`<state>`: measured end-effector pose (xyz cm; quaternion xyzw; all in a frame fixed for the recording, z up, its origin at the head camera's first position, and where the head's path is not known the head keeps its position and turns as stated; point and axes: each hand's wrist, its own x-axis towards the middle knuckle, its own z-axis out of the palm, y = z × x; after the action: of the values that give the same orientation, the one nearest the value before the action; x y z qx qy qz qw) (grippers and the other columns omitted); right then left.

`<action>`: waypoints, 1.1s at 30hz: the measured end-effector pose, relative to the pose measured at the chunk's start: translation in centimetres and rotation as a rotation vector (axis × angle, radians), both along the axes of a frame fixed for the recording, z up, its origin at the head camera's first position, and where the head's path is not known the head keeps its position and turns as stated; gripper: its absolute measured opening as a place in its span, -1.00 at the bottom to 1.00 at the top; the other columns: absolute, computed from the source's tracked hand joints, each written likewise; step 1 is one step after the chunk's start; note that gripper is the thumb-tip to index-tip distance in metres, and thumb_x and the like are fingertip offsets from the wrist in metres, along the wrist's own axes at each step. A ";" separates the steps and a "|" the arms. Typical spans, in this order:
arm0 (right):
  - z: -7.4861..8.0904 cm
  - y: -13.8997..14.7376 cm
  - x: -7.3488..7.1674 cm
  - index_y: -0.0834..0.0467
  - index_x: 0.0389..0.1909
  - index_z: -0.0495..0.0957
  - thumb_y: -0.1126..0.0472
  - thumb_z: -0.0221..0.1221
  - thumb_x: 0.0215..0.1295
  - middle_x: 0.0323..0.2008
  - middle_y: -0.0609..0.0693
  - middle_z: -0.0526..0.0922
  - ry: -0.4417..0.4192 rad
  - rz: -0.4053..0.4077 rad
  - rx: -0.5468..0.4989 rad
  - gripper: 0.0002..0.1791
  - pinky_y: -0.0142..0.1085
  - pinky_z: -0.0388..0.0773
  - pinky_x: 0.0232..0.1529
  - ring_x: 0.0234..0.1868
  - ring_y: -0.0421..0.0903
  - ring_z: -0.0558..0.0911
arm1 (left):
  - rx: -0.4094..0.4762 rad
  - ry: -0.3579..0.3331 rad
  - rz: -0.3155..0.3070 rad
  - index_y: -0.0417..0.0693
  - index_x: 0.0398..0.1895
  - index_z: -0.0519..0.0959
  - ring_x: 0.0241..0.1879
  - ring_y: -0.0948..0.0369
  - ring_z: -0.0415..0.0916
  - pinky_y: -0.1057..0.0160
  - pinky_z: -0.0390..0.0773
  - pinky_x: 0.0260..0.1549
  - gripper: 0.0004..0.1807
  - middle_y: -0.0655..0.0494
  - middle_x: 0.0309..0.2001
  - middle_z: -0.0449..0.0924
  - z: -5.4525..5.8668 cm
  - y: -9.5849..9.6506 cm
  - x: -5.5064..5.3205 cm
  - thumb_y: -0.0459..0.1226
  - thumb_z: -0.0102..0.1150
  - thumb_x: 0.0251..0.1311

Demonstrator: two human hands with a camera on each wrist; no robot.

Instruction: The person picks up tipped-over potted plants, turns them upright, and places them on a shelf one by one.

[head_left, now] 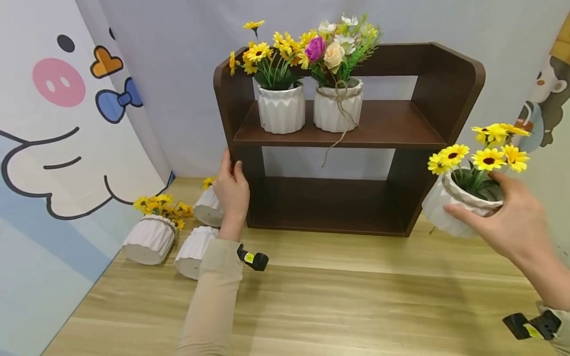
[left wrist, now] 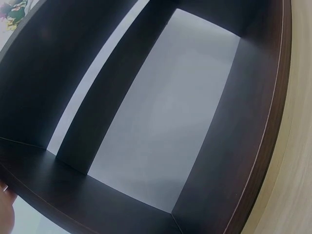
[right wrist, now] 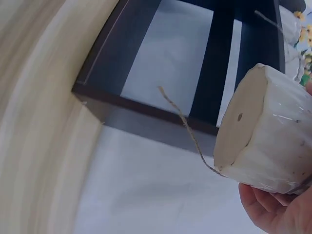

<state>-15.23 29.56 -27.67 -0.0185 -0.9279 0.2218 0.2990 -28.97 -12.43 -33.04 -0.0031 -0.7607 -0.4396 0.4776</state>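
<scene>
My right hand (head_left: 523, 222) grips a white ribbed flowerpot (head_left: 454, 210) by its rim, to the right of the dark brown shelf (head_left: 338, 205). Yellow daisy-like flowers (head_left: 487, 159) fill the pot, and twine circles it. In the right wrist view the pot's flat base (right wrist: 242, 117) shows a small hole, and a loose twine end (right wrist: 185, 122) hangs away. My left hand (head_left: 232, 190) rests against the shelf's left side panel, with fingers along the outer face. Two potted arrangements, one with yellow flowers (head_left: 281, 110) and one with mixed flowers (head_left: 336, 111), stand on the upper board.
Several more white pots lie tipped at the left of the wooden table (head_left: 334, 296); one pot (head_left: 151, 240) shows yellow flowers and another pot (head_left: 193, 252) lies near the left sleeve. Cartoon-printed walls (head_left: 58, 123) stand at the left and right.
</scene>
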 end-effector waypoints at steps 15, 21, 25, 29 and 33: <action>3.3 -3.3 -1.4 0.34 -0.01 0.36 -0.03 0.40 -0.26 -0.12 0.30 0.44 0.144 0.164 0.019 -0.20 -0.01 0.19 -0.31 -0.17 0.23 0.39 | 0.013 -0.015 0.000 -0.17 0.18 0.41 -0.10 -0.09 0.53 0.02 0.47 -0.08 -0.59 -0.16 0.01 0.53 -0.2 0.1 -0.1 -0.29 0.01 0.26; 4.9 -4.3 -2.5 0.36 0.10 0.34 -0.08 0.36 -0.18 -0.06 0.35 0.43 0.129 0.193 0.041 -0.14 0.11 0.23 -0.25 -0.10 0.26 0.39 | 0.018 -0.005 0.001 -0.19 0.16 0.42 -0.13 -0.11 0.54 0.00 0.48 -0.12 -0.59 -0.18 -0.01 0.55 -0.3 0.1 -0.1 -0.32 0.03 0.24; 6.0 -4.7 -3.2 0.37 0.16 0.30 -0.11 0.33 -0.14 -0.01 0.40 0.41 0.106 0.198 0.032 -0.10 0.15 0.23 -0.19 -0.07 0.31 0.38 | 0.018 -0.001 -0.001 -0.19 0.16 0.43 -0.13 -0.11 0.54 0.00 0.48 -0.12 -0.60 -0.18 -0.02 0.55 -0.3 0.2 -0.1 -0.30 0.03 0.24; 7.0 -5.1 -3.8 0.33 0.23 0.24 -0.14 0.29 -0.09 0.07 0.41 0.36 0.053 0.200 0.013 -0.07 0.21 0.20 -0.11 0.00 0.37 0.35 | 0.013 0.008 0.002 -0.19 0.15 0.43 -0.15 -0.11 0.55 0.00 0.49 -0.13 -0.60 -0.18 -0.02 0.55 -0.1 0.2 0.0 -0.28 0.02 0.25; 7.9 -5.6 -4.3 0.30 0.27 0.20 -0.16 0.26 -0.05 0.14 0.40 0.32 0.017 0.212 -0.008 -0.06 0.24 0.17 -0.04 0.09 0.41 0.30 | 0.008 0.010 0.003 -0.18 0.15 0.43 -0.16 -0.11 0.55 -0.01 0.49 -0.14 -0.60 -0.18 -0.04 0.56 -0.1 0.2 -0.1 -0.28 0.02 0.25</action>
<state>-19.51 24.01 -19.75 0.0805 -0.9213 0.2558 0.2816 -29.05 -12.25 -33.13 -0.0021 -0.7565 -0.4421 0.4819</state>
